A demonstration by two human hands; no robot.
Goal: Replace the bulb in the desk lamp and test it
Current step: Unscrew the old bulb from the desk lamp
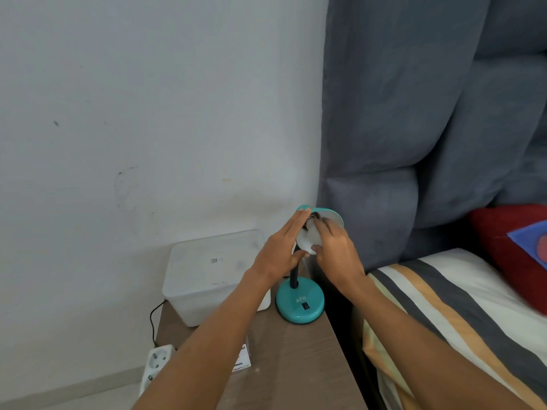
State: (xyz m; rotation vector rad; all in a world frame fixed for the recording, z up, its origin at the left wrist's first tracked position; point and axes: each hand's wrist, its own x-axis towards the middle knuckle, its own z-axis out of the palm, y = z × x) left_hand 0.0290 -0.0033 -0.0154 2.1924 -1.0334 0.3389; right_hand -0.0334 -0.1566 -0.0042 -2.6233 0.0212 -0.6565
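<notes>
the right hand [334, 247] grips the white bulb [310, 236] inside the teal lamp shade [333, 216], probably to twist it, while the left hand [279, 247], flat and open, steadies the shade (lamp base [299, 303] sits on the bedside table [296, 365]).

Two hands [279, 247] [337, 247], one lamp [299, 303], one bulb [310, 236], one plastic box [207, 279], one power strip [155, 365]

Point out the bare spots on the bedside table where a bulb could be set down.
The free patch on the table is the front right, between the lamp base and the near edge. The back is crowded by the plastic box, and a small carton lies front left under the left forearm.
</notes>
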